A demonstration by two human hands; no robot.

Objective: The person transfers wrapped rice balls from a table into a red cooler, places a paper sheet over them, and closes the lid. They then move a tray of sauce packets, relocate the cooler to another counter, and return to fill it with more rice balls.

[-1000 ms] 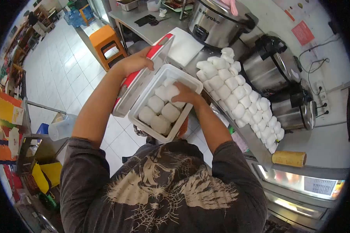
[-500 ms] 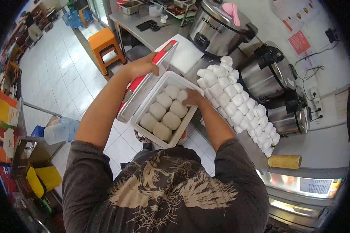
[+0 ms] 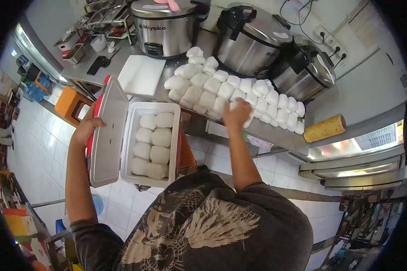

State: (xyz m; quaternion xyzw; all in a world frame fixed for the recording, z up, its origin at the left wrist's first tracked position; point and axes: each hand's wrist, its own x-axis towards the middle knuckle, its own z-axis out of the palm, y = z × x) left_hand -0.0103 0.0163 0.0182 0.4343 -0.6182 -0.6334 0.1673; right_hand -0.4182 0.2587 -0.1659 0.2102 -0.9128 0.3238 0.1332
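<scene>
My left hand grips the edge of the red-and-white lid, holding it raised at the left of a white cooler box. Inside the box lie several rounded white bundles, packed in two columns. Over the counter, my right hand has its fingers closed around a white bundle at the front edge of a long pile of similar bundles. The hand partly covers that bundle. The bundles look like wrapped portions of rice, though their contents are not plain.
Steel rice cookers line the back of the metal counter. A white square stack lies behind the box, and a yellowish roll is at the right end. An orange stool stands on the left.
My right hand has gone from inside the box to the pile on the counter. My left hand still holds the lid. The view has turned to the right.
</scene>
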